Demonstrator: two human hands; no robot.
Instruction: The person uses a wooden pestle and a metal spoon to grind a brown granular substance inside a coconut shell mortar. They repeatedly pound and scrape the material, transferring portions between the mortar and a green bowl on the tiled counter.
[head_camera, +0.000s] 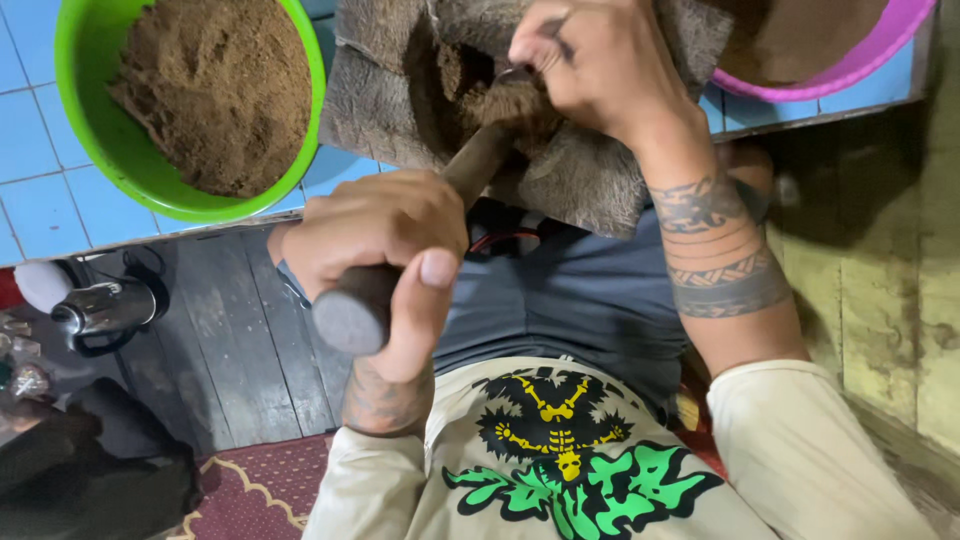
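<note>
The left hand's grip (375, 240) is wrapped tight round the near end of a thick, dark wooden pestle-like handle (420, 235), thumb pressed along its blunt grey butt. The handle's long axis runs from that butt, near and left, up and away to the right, where its far end meets a clump of brown fibrous material (505, 105) lying on a grey-brown coarse cloth (600, 185) at the bench edge. The right hand (590, 65) is the nearer one to that far end: it rests on the clump, fingers curled and pinching the fibre. A round green plastic bowl of brown powder (75, 110) sits far left on the blue-tiled bench (40, 200); a pink-rimmed bowl (850, 60) sits far right.
</note>
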